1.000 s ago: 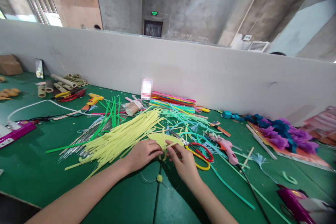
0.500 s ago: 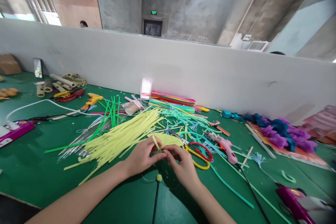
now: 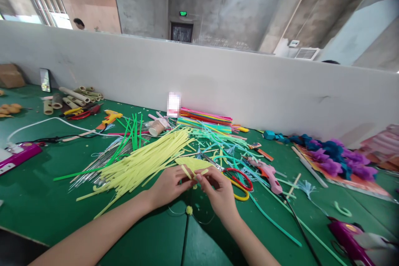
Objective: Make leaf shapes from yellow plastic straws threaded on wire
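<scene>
Pinched between the fingers of my left hand (image 3: 168, 185) and my right hand (image 3: 220, 189) is a short pale-yellow pipe cleaner (image 3: 186, 171), its two ends sticking up apart; where it crosses is partly hidden by fingertips. Just behind the hands lies a flat pale-yellow shape (image 3: 190, 161). Scissors (image 3: 239, 178) with red and yellow handles rest beside my right hand. In front of the hands, a small yellow ball (image 3: 189, 210) with thin wire lies on the green table (image 3: 149, 237). A big bundle of yellow pipe cleaners (image 3: 143, 160) spreads left of my left hand.
A pink glue gun (image 3: 269, 176) lies to the right, a yellow one (image 3: 111, 117) to the left. Bamboo tubes (image 3: 76, 96), coloured pipe cleaners (image 3: 207, 118) and purple-blue fuzzy pieces (image 3: 336, 156) sit farther back. Power strips (image 3: 20, 156) lie at both sides. A white partition (image 3: 131, 70) closes the back.
My right hand has turned slightly, and a second end of the yellow pipe cleaner now shows above its fingers. Beyond the partition, a person's head has shifted left.
</scene>
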### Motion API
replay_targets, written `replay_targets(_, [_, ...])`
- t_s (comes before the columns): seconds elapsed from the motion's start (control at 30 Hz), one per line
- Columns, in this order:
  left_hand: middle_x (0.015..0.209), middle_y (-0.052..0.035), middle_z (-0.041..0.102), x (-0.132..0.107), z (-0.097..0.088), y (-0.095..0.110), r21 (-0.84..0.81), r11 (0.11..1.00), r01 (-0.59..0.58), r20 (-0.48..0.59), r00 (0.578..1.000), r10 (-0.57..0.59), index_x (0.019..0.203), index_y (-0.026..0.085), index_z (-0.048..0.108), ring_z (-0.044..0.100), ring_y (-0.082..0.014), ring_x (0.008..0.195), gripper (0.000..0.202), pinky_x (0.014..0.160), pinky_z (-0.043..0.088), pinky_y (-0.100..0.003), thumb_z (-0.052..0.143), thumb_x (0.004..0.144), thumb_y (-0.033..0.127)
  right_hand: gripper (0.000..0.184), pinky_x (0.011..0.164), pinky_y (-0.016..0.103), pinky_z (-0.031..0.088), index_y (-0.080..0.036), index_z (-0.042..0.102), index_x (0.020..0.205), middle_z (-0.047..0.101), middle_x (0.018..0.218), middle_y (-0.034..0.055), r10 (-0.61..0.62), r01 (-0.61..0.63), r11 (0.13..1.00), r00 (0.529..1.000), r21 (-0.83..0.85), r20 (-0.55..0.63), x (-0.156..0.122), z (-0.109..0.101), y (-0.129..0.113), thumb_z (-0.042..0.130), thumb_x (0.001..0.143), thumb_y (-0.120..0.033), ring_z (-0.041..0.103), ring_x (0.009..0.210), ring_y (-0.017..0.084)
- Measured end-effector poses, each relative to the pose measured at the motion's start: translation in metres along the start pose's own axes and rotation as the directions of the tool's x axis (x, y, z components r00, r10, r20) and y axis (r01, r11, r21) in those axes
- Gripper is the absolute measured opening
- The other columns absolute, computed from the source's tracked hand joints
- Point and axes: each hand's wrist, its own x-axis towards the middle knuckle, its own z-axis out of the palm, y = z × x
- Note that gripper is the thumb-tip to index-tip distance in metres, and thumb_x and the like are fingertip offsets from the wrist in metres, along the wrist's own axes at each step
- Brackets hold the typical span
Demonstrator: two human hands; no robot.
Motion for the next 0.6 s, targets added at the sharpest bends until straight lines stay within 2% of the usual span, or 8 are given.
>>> replay_targets(0.07, [0.087, -0.0035, 0.069, 0.0, 0.0, 0.0, -0.018, 1.0, 0.016, -0.023, 1.0, -0.016, 0.091, 0.021, 0.069, 0.061, -0.0176, 0.086, 0.023, 0.08, 0.043, -0.026, 0.05, 0.091, 0.033, 0.019, 0.056, 0.024, 0.047, -0.021, 0.068, 0.083, 0.066, 0.082, 0.0038, 0.009, -0.009, 1.0, 1.0, 0.027, -0.013, 0.001, -0.002, -0.003, 0.061, 0.084, -0.038, 0.058, 0.066, 0.015])
replay_targets(0.2, [0.087, -0.0037, 0.07, 0.002, -0.002, -0.002, -0.05, 0.995, 0.088, -0.112, 0.989, -0.093, 0.086, 0.02, 0.071, 0.062, -0.0175, 0.084, 0.024, 0.078, 0.045, -0.026, 0.052, 0.09, 0.034, 0.021, 0.054, 0.023, 0.047, -0.02, 0.068, 0.085, 0.065, 0.075, 0.0033, 0.078, -0.072, 0.991, 0.996, 0.111, -0.05, 0.002, -0.006, -0.007, 0.062, 0.083, -0.04, 0.059, 0.065, 0.016])
replay_targets(0.3, [0.087, -0.005, 0.07, 0.003, -0.004, -0.005, -0.076, 0.986, 0.145, -0.178, 0.971, -0.157, 0.082, 0.02, 0.072, 0.063, -0.0186, 0.084, 0.024, 0.077, 0.047, -0.027, 0.056, 0.087, 0.036, 0.023, 0.054, 0.023, 0.047, -0.019, 0.068, 0.084, 0.066, 0.077, 0.0044, 0.101, -0.086, 0.983, 0.991, 0.159, -0.086, 0.003, -0.009, -0.008, 0.063, 0.082, -0.042, 0.06, 0.067, 0.016])
replay_targets(0.43, [0.086, -0.0054, 0.07, 0.004, -0.008, -0.015, -0.098, 0.979, 0.181, -0.256, 0.946, -0.201, 0.077, 0.019, 0.072, 0.063, -0.0199, 0.086, 0.023, 0.08, 0.047, -0.028, 0.06, 0.083, 0.039, 0.025, 0.057, 0.025, 0.048, -0.018, 0.068, 0.086, 0.069, 0.086, 0.007, 0.123, -0.104, 0.982, 0.985, 0.16, -0.118, 0.002, -0.013, -0.007, 0.062, 0.082, -0.043, 0.061, 0.073, 0.018])
replay_targets(0.6, [0.084, -0.0044, 0.07, 0.006, -0.012, -0.03, -0.144, 0.955, 0.259, -0.299, 0.909, -0.291, 0.076, 0.018, 0.07, 0.064, -0.0197, 0.084, 0.023, 0.079, 0.047, -0.028, 0.064, 0.08, 0.041, 0.031, 0.06, 0.027, 0.048, -0.018, 0.069, 0.09, 0.07, 0.09, 0.0088, 0.148, -0.13, 0.984, 0.978, 0.125, -0.149, 0.005, -0.021, -0.001, 0.061, 0.082, -0.047, 0.063, 0.079, 0.021])
